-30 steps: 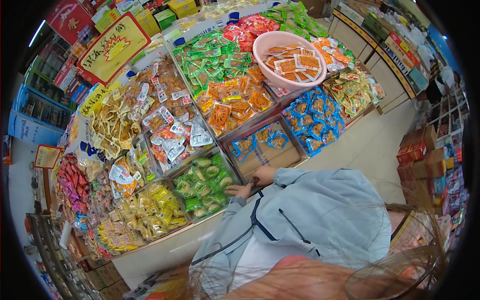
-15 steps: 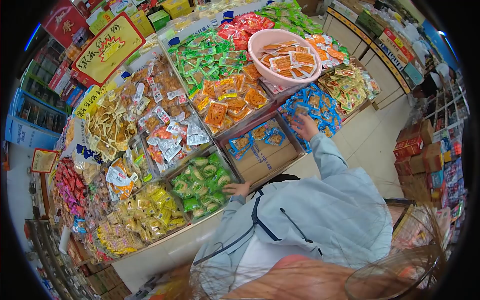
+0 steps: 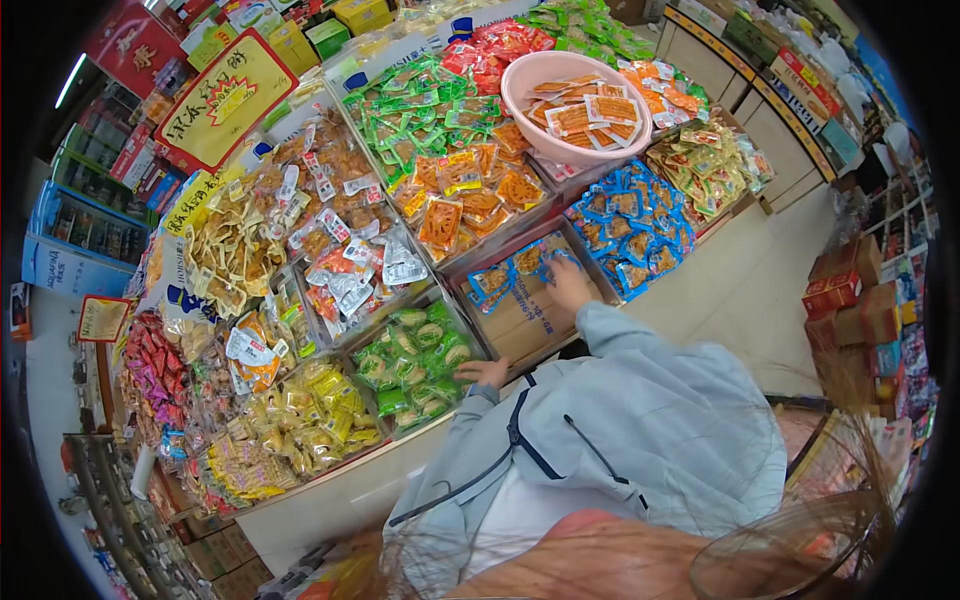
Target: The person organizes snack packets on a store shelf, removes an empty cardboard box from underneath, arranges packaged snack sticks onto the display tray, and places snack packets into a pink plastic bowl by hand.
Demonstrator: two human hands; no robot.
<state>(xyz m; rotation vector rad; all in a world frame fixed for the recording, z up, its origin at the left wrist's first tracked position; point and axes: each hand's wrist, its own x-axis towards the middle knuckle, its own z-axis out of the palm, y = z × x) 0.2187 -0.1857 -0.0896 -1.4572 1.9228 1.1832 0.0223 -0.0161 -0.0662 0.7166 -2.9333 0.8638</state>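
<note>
Right hand point(image 3: 569, 284) has moved to the bin's point(image 3: 512, 332) packets point(image 3: 528, 259), grip unclear. Left hand point(image 3: 485, 372) lies open at the near-left corner.

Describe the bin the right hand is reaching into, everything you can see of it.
The bin is a four-sided compartment with thin walls. Its floor looks like brown cardboard with dark print, showing towards the near side; a few blue packets lie along the far side. The right hand reaches in at the packets; whether it grips one is unclear. The left hand is by the near left corner.
</note>
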